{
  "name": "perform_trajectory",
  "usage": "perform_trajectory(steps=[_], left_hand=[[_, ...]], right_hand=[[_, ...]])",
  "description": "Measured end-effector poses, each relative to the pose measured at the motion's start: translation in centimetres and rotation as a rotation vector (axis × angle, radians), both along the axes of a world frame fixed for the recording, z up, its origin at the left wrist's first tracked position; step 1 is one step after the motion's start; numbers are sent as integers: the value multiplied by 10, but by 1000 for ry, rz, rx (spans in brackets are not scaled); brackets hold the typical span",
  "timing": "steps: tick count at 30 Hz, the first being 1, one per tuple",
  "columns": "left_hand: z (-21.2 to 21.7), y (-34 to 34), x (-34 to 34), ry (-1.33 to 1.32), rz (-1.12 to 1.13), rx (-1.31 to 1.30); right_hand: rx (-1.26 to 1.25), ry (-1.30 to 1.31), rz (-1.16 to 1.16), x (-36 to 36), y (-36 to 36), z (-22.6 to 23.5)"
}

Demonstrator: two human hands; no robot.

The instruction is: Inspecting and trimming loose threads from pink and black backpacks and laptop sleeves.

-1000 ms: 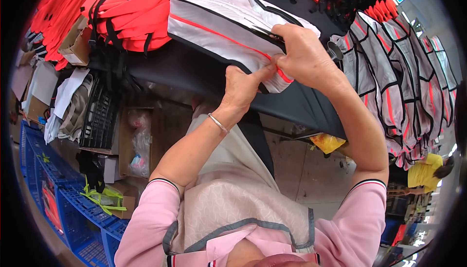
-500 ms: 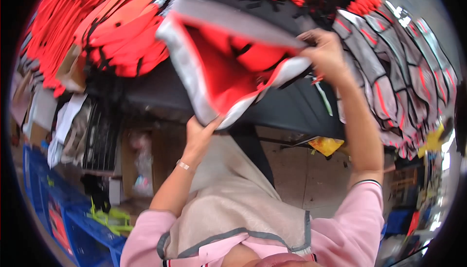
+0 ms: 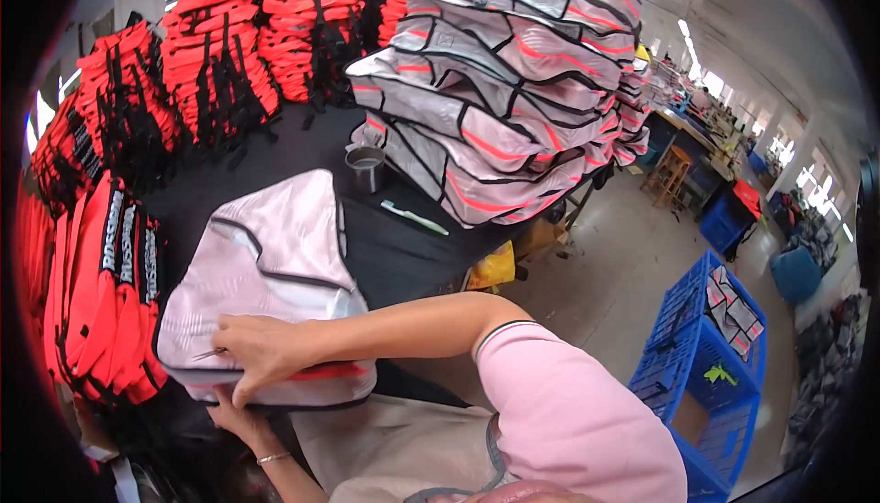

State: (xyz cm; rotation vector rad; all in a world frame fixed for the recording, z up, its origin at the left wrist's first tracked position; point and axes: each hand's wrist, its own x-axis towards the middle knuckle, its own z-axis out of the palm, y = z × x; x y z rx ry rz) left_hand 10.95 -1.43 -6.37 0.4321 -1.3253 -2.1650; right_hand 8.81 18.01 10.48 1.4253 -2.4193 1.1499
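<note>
A silver-grey fabric bag [image 3: 280,255] with black binding and a red strip lies on the black-covered table in front of me. My right hand [image 3: 261,352] reaches across to the left and rests on its near part, fingers curled. A thin, dark, pointed metal tool [image 3: 211,353] sticks out from these fingers; the rest of it is hidden in the hand. Below, my left hand [image 3: 240,419] grips the bag's near edge, its fingers partly hidden by the fabric.
Folded red pieces with black straps [image 3: 215,54] stand in stacks along the far left. A tall pile of grey bags [image 3: 513,90] rises at the right, near a metal cup [image 3: 365,170] and a toothbrush [image 3: 414,218]. Blue crates [image 3: 701,365] stand on the floor.
The bag, held up gaping with its red lining showing, now lies on the table. My right hand has come across to the left, near my left hand. The view has swung.
</note>
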Motion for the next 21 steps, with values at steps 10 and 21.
perform_trajectory(steps=[10,21], left_hand=[[-15,-3,59,-158,18,-511],[63,14,114,-147,-306,325]], right_hand=[[-8,169,-387,-62,68,68],[17,-132,-35,48,15,-28]])
